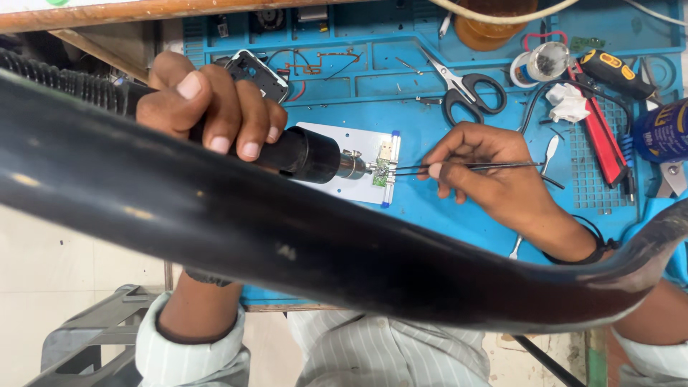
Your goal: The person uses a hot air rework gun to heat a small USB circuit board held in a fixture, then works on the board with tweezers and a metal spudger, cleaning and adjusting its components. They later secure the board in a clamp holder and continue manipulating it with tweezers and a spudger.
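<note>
Hot air and tweezers meet on a small board.

Left hand [215, 107] grips the heat gun [301, 152], nozzle just over the board [381, 172]; right hand [476, 168] fingers pinch tweezers [466, 168], tips steadying a part beyond them.

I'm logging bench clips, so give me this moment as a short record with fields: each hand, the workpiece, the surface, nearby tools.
left hand: left hand grips the black hot-air tool, nozzle aimed at the board
right hand: right hand pinches thin tweezers, tips at the board
workpiece: small green circuit board on a white plate
surface: blue work mat
nearby tools: black-handled scissors, solder spool, red-handled tool
foreground: thick black hose crosses the view
</note>
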A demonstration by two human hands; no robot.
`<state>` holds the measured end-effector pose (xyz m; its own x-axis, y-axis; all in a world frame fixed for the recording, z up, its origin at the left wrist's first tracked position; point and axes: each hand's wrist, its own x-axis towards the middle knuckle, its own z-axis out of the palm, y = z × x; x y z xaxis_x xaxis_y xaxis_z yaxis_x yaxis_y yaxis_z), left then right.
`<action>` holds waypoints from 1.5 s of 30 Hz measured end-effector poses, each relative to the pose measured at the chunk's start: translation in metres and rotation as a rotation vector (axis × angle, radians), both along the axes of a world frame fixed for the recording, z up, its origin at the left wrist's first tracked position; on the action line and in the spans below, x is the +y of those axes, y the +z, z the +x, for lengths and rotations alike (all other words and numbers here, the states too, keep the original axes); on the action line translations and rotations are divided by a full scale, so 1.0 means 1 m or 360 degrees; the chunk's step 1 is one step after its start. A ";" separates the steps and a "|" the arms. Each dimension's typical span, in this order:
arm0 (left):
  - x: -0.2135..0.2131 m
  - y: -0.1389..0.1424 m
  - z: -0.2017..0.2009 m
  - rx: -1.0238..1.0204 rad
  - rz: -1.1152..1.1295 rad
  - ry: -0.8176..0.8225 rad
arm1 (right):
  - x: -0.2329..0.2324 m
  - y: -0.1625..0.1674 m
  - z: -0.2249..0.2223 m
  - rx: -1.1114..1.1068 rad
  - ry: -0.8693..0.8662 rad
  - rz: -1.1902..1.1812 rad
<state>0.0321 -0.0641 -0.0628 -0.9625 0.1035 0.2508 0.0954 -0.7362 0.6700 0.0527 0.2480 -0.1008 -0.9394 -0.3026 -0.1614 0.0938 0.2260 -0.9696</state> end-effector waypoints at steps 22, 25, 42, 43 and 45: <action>0.009 0.007 0.001 -0.0063 0.0053 0.0056 | 0.005 -0.003 -0.006 -0.0121 0.0006 -0.0144; 0.007 0.004 -0.001 -0.0073 0.0073 0.0032 | 0.007 -0.004 -0.009 -0.0195 0.0001 -0.0216; 0.013 0.010 0.006 -0.0114 0.0042 0.0155 | 0.007 -0.001 -0.010 -0.0293 0.0007 -0.0264; 0.013 0.010 0.006 -0.0116 0.0034 0.0160 | 0.007 -0.001 -0.010 -0.0282 0.0008 -0.0269; 0.013 0.011 0.005 -0.0114 0.0033 0.0160 | 0.008 -0.001 -0.009 -0.0265 0.0010 -0.0280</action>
<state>0.0374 -0.0509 -0.0519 -0.9833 0.0009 0.1821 0.1220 -0.7390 0.6626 0.0437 0.2555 -0.1020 -0.9023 -0.3452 -0.2582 0.2547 0.0562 -0.9654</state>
